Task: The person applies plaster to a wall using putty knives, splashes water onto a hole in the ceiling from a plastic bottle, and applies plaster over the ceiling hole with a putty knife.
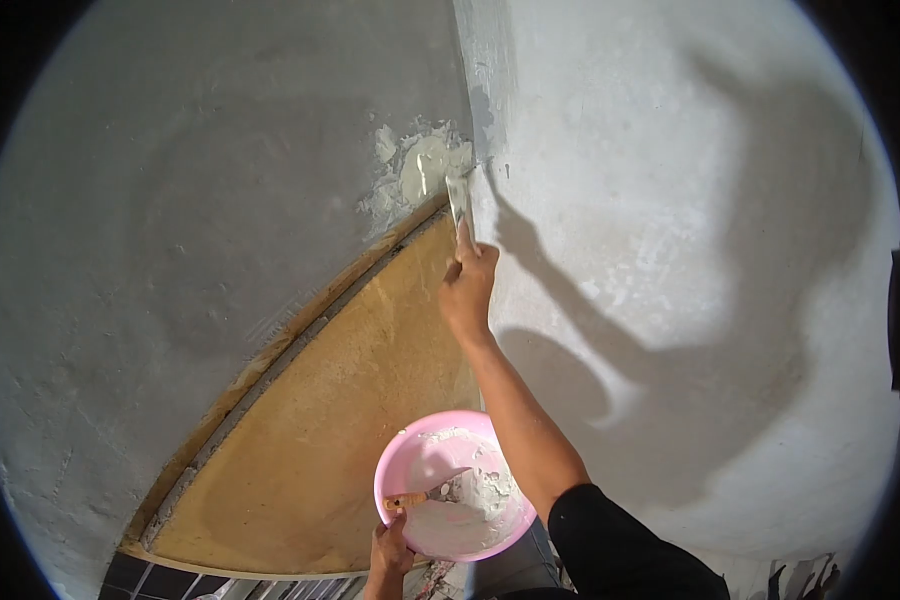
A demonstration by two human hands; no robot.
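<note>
Two grey walls meet above a tan board (350,400); at that corner the outstretched right hand (467,290) grips a putty knife (459,205) against the wet patch (420,170), while the left hand (391,550) clasps the pink bowl (415,460) below.

grey plastered wall (170,200) | tan board (340,420) | dark tiles (160,580)

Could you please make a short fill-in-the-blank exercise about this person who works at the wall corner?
1. The left hand holds a bowl whose colour is ____.
2. The right hand presses a putty knife to the ____.
3. The wooden-handled tool lies inside the ____.

Missing words: pink; wall; bowl
</note>
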